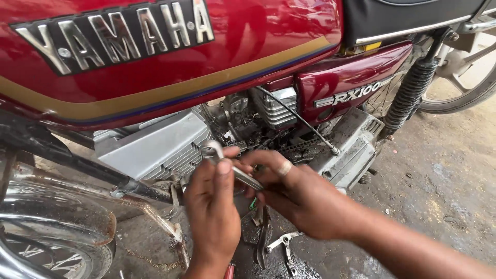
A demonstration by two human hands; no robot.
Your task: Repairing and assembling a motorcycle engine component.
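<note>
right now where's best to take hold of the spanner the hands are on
Grip the bare middle of the spanner's flat shank, coming from above. The left hand pinches its ring end near the engine; the right hand covers the other end, so only the middle shows free.

Both hands bare, no gloves, no sleeves in view. Left hand [212, 217]: no ring or band seen on the fingers, short nails, wrist cut off by the bottom frame edge. Right hand [289, 194]: one pale band ring [284, 168] sat near the base of one of the fingers. Behind those fingers the forearm was uncovered, no watch or strap visible.
</note>
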